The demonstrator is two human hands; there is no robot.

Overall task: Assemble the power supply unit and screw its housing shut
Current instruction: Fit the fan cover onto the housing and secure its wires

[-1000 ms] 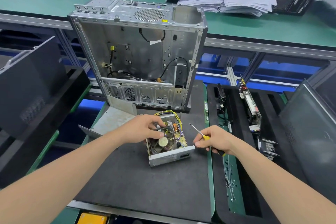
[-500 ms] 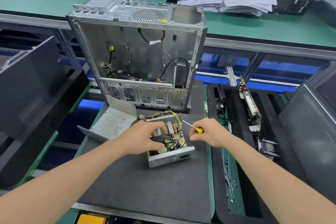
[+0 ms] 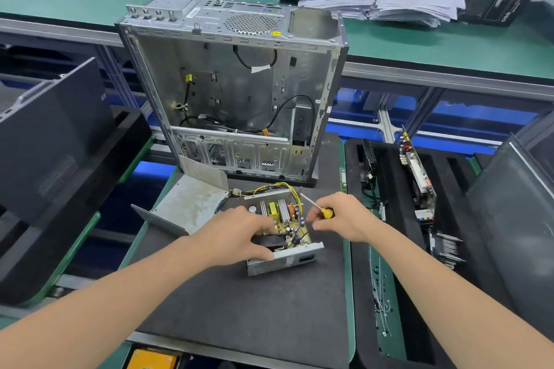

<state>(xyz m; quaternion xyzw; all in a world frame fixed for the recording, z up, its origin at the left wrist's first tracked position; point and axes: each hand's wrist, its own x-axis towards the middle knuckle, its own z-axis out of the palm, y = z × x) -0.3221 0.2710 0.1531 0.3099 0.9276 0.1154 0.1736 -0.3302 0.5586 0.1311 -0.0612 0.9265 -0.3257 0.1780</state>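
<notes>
Fan [image 3: 269,241] tilted up — left hand [image 3: 239,234] grips it, right hand [image 3: 344,220] the screwdriver [image 3: 326,213].

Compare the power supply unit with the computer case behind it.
The power supply unit lies flat on the black mat; the computer case stands upright. The power supply unit is far smaller than the computer case. A circuit board fills the power supply unit; the computer case holds only a few cables. Both are open grey metal boxes.
</notes>
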